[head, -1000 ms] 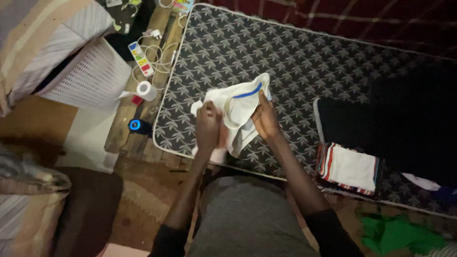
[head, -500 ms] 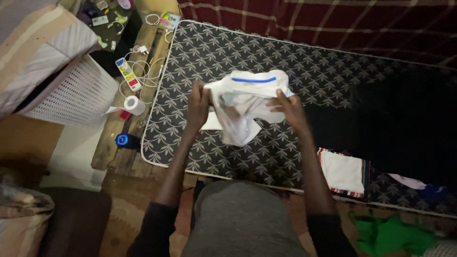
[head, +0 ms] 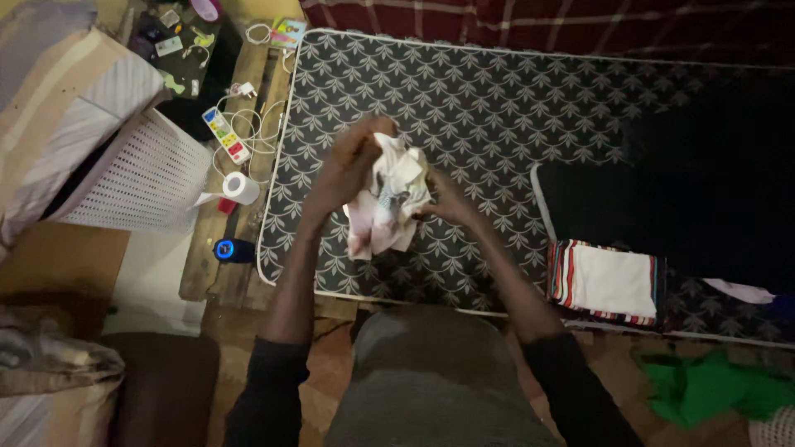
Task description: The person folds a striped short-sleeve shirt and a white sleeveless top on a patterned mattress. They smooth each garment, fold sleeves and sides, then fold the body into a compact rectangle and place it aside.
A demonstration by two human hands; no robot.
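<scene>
The person is midway through gathering a small white garment (head: 387, 199) above the patterned mattress (head: 497, 108). The left hand (head: 352, 161) curls its fingers closed over the top of the bunch; the right hand (head: 447, 203) pinches its side. Straightening it for a fold seems to call for both hands finding its edges.

One crumpled white cloth (head: 387, 199), one folded striped cloth stack (head: 604, 283), one white paper roll (head: 241, 187) and one green cloth heap (head: 704, 387) are showing.
</scene>
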